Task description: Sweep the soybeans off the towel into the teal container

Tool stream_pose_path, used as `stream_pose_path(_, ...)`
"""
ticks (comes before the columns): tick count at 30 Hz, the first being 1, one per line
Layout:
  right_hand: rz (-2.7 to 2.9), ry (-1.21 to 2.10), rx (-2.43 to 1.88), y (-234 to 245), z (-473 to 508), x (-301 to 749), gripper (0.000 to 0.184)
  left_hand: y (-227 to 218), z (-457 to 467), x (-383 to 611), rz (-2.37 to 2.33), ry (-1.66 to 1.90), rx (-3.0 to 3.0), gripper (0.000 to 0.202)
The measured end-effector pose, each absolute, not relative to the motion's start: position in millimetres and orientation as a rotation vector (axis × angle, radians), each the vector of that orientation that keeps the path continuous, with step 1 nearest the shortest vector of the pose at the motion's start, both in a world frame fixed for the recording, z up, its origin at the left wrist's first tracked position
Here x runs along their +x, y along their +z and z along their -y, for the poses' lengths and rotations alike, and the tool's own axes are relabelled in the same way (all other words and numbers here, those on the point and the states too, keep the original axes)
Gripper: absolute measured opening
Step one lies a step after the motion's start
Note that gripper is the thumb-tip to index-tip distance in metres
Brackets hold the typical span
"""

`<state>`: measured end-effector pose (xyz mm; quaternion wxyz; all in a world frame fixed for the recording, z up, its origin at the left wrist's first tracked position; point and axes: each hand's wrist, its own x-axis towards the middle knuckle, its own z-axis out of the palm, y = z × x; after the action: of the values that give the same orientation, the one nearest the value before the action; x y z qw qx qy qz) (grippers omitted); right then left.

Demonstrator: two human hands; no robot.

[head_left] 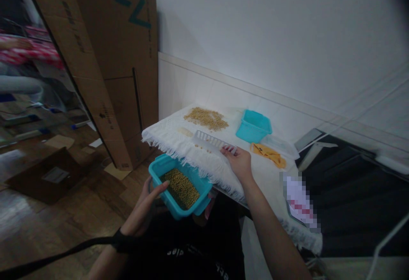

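Observation:
My left hand [151, 199] grips the near-left rim of a turquoise plastic tub [179, 214], its thumb over the edge. Yellow-green dried beans [182, 188] fill the bottom of the tub, which is held tilted just below the table's fringed edge. My right hand [238, 163] pinches the right end of a whitish slotted plastic strip [211, 138] that lies on the white tablecloth [166, 133]. A few loose beans [204, 148] are on the cloth in front of the strip. Farther back, a spread pile of tan beans [206, 118] covers part of the cloth.
Another turquoise tub [254, 126] stands at the table's back right, beside a yellow cloth [268, 154] and a clear lid [284, 145]. A tall cardboard box [118, 71] rises at the left. Beyond it, a person's checked sleeve [35, 52] shows. A pixelated item [300, 203] lies at right.

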<state>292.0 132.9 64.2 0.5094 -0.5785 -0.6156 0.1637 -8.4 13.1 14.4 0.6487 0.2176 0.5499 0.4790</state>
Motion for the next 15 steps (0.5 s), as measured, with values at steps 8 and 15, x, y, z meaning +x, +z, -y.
stream_pose_path(8,1.459,0.482,-1.345,67,-121,286,0.039,28,-5,-3,-1.182,1.115,0.516,0.089)
stream_pose_path(15,1.494,0.513,-1.274,68,-88,268,0.028,17,-13,-7,-1.228,1.104,0.482,0.104)
